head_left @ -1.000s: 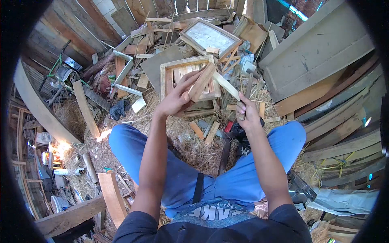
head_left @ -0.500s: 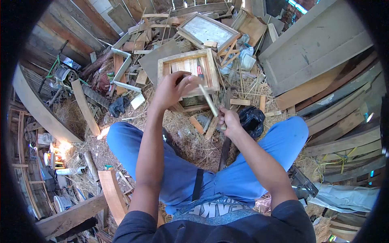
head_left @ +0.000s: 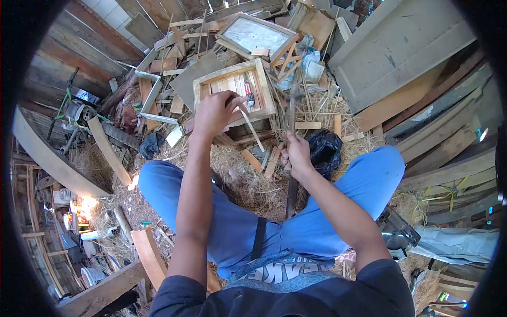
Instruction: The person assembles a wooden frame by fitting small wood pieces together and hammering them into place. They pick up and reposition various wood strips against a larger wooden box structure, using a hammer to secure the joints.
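Observation:
My left hand (head_left: 214,113) is closed, with a thin pale wooden strip (head_left: 253,129) slanting down from its fingers. It is over the near side of a shallow wooden box frame (head_left: 266,87). Inside the frame, a screwdriver with a red and black handle (head_left: 249,95) lies on light slats, right by my fingertips. My right hand (head_left: 298,156) is wrapped round the handle of what looks like a hammer (head_left: 292,113), its blurred head pointing away from me. The lower end of the strip hangs apart from my right hand. Below that hand, a dark bar (head_left: 291,198) lies between my legs.
A black plastic bag (head_left: 323,150) sits beside my right knee. Wood offcuts (head_left: 252,160) and straw cover the ground. Behind the box lies a framed panel (head_left: 256,34); a large grey panel (head_left: 396,58) leans at right. Curved planks (head_left: 58,158) stand at left.
The pale strip's lower end has come away from my right hand and now hangs from my left. My right hand has turned, with the hammer-like tool pointing forward. The view has shifted slightly.

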A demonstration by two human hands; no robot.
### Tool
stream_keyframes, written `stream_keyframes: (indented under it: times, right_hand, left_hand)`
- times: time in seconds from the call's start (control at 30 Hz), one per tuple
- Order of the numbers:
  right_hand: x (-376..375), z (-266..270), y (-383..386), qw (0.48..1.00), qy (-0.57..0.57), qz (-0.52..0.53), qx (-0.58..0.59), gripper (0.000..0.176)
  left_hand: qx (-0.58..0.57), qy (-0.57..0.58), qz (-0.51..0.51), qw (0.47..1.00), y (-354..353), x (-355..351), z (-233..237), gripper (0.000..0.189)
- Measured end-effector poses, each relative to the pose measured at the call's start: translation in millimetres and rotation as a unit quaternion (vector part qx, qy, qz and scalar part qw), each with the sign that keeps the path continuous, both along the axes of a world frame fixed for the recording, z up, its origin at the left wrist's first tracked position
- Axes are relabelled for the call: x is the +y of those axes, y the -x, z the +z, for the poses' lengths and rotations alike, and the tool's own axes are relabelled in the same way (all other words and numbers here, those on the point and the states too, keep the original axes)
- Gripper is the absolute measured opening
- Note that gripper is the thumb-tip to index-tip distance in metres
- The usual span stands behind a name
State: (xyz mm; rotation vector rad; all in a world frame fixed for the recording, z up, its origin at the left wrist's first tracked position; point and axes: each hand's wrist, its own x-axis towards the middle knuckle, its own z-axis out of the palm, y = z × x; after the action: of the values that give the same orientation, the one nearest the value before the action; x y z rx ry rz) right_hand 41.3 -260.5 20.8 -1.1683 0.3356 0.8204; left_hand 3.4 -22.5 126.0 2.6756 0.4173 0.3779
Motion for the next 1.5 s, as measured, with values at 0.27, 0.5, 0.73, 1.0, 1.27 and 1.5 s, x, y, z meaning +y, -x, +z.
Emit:
stream_keyframes:
  times: [0.27, 0.5, 0.73, 1.0, 1.27, 1.5]
  right_hand:
    - [-18, -22, 14, 0.935, 0.077, 0.127, -0.322, 0.033]
    - [-23, -20, 23, 0.881, 0.175, 0.176, -0.402, 0.046]
    - [-7, -13, 23, 0.916, 0.152, 0.173, -0.33, 0.031]
    - [14, -24, 7, 0.89, 0.193, 0.135, -0.389, 0.03]
    - [6, 20, -22, 0.924, 0.114, 0.034, -0.364, 0.031]
    - [-5, 52, -48, 0.958, 0.008, -0.044, -0.283, 0.024]
  left_hand:
    - [0.084, -0.06, -0.035, 0.994, -1, 2, 4, 0.055]
    - [0.124, -0.046, -0.024, 0.991, -9, 6, 3, 0.045]
    - [0.017, -0.043, -0.035, 0.998, -7, -1, 3, 0.036]
    - [0.039, 0.01, -0.028, 0.999, -3, 6, 6, 0.034]
    - [-0.154, 0.18, -0.035, 0.971, 21, 7, 50, 0.026]
    - [-0.302, 0.338, -0.013, 0.891, 20, 24, 7, 0.039]
